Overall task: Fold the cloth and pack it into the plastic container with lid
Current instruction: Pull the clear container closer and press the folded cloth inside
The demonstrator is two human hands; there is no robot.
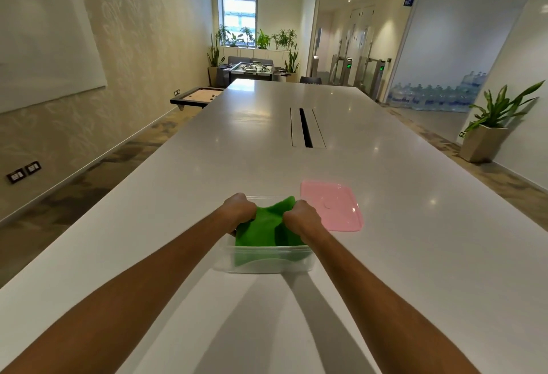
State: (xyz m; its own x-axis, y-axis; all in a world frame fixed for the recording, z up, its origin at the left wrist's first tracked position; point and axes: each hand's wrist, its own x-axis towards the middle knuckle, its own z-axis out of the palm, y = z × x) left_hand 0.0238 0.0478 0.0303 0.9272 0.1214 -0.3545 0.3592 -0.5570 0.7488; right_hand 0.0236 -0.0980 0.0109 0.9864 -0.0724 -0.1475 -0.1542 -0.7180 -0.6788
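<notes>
A folded green cloth [267,229] lies partly inside a clear plastic container [264,264] on the white table; its far edge bulges above the rim. My left hand [238,210] grips the cloth's left side with curled fingers. My right hand [302,215] grips its right side the same way. Both hands are over the container's opening. The pink lid [332,206] lies flat on the table just right of the container, touching nothing I hold.
The long white table [296,151] stretches ahead with a cable slot [305,127] in its middle. A potted plant [489,133] stands on the floor to the right. Game tables and plants stand at the room's far end.
</notes>
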